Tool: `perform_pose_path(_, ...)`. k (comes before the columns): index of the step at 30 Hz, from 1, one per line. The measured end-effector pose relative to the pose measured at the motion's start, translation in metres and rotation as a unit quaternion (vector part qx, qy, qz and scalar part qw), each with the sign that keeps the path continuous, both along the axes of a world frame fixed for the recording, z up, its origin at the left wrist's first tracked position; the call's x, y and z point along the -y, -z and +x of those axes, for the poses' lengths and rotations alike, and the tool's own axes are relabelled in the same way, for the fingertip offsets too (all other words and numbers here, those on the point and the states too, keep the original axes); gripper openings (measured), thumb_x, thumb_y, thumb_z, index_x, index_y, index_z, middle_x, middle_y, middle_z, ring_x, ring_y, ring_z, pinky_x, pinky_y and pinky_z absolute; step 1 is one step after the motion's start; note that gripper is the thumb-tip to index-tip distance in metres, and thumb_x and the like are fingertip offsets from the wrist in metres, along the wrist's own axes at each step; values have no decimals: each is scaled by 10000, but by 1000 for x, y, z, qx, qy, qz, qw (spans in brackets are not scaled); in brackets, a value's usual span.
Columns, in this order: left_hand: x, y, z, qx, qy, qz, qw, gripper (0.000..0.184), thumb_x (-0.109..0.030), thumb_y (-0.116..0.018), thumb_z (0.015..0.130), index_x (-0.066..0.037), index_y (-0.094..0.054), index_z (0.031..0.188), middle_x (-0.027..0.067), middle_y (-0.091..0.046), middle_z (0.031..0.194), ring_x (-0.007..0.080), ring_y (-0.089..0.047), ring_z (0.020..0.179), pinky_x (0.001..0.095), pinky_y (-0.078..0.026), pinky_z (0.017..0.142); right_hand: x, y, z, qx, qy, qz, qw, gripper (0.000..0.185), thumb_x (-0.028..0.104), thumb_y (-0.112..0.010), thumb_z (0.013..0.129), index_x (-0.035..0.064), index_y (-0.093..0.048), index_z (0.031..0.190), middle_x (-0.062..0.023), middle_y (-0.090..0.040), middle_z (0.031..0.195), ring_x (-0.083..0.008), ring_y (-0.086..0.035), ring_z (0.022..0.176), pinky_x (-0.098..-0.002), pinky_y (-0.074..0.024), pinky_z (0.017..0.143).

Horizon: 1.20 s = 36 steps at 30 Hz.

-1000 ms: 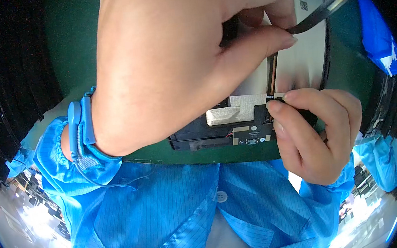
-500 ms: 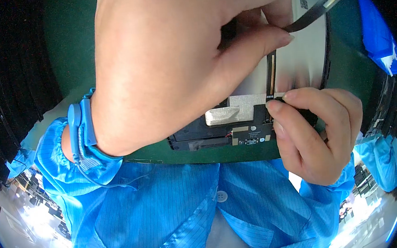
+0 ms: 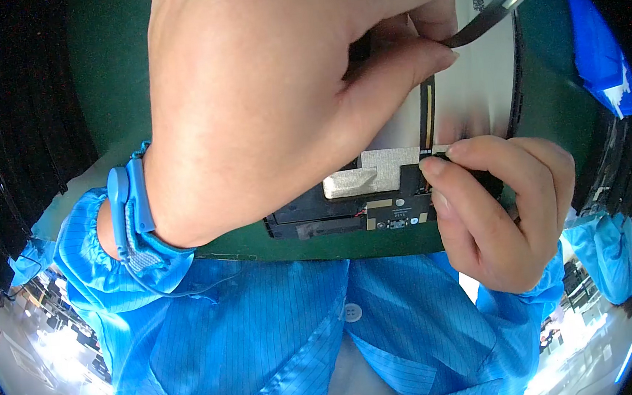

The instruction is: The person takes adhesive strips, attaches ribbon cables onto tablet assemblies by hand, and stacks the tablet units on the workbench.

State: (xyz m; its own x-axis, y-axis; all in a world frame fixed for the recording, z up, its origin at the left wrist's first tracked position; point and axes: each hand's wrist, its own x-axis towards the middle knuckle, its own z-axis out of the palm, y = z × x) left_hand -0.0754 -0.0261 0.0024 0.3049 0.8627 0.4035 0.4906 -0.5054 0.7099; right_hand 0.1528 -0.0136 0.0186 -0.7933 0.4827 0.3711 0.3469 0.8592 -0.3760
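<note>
My left hand [image 3: 271, 104], with a blue wrist strap [image 3: 138, 200], reaches over a device with a silvery back panel [image 3: 482, 88]. Its thumb and index finger pinch a dark curved strip [image 3: 495, 16] with a shiny inlay; whether this is a tool or a part is unclear. Below those fingertips, a narrow black strip with a gold line [image 3: 428, 114] runs down the panel. My right hand [image 3: 506, 212] is curled, its fingertips at this strip's lower end; what they grip is hidden. Beside them lie a small black circuit board [image 3: 399, 212] and silver foil [image 3: 359, 179].
A green mat [image 3: 119, 101] lies under the device. Towards the right edge is a bright blue object [image 3: 601, 49]. Blue sleeves and a blue coat [image 3: 252, 329] fill the lower view. Another blue sleeve [image 3: 607, 260] shows at the far right.
The dark curved strip and my left fingertips have shifted slightly left. The device has also moved a little left. My right hand has barely moved and stays at the strip's lower end.
</note>
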Motion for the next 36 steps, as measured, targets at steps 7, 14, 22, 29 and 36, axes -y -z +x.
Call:
perform_pose_path(7, 0, -1, 1, 0, -1, 0, 1000, 70, -103, -578, 838, -61, -628, 862, 69, -657, 826, 255, -581, 923, 425, -305, 951, 0, -2, 1, 12, 1, -5, 1000, 245, 68, -665, 701, 44, -712, 940, -90, -624, 938, -233, -535, 823, -314, -453, 670)
perform_pose_path(14, 0, 0, 2, 1, 0, -1, 1000, 74, -106, -573, 843, -60, -626, 866, 70, -662, 834, 255, -583, 936, 429, -302, 960, 0, -3, 1, 15, 2, -9, 1000, 249, 60, -665, 693, 48, -714, 936, -88, -623, 946, -232, -533, 828, -318, -451, 677)
perform_pose_path(22, 2, 1, 3, -1, -2, 0, 1000, 79, -109, -568, 849, -58, -624, 870, 71, -667, 842, 256, -586, 951, 433, -298, 971, 1, -2, 0, 14, 6, -6, 1000, 246, 60, -663, 696, 46, -713, 936, -84, -621, 956, -231, -530, 844, -321, -450, 682)
perform_pose_path(29, 1, 1, 4, -1, 1, 0, 1000, 83, -112, -563, 854, -57, -623, 874, 72, -672, 849, 257, -588, 963, 437, -294, 980, 0, 0, 0, -1, 6, 1, 1000, 245, 64, -667, 695, 48, -712, 936, -86, -620, 955, -234, -531, 844, -318, -449, 682)
perform_pose_path(36, 3, 2, 3, -1, -2, 2, 1000, 88, -115, -559, 859, -56, -621, 877, 72, -676, 856, 258, -590, 976, 441, -291, 990, 1, -5, 0, 19, 9, -16, 1000, 247, 50, -669, 691, 48, -711, 934, -84, -621, 955, -239, -534, 836, -320, -449, 685)
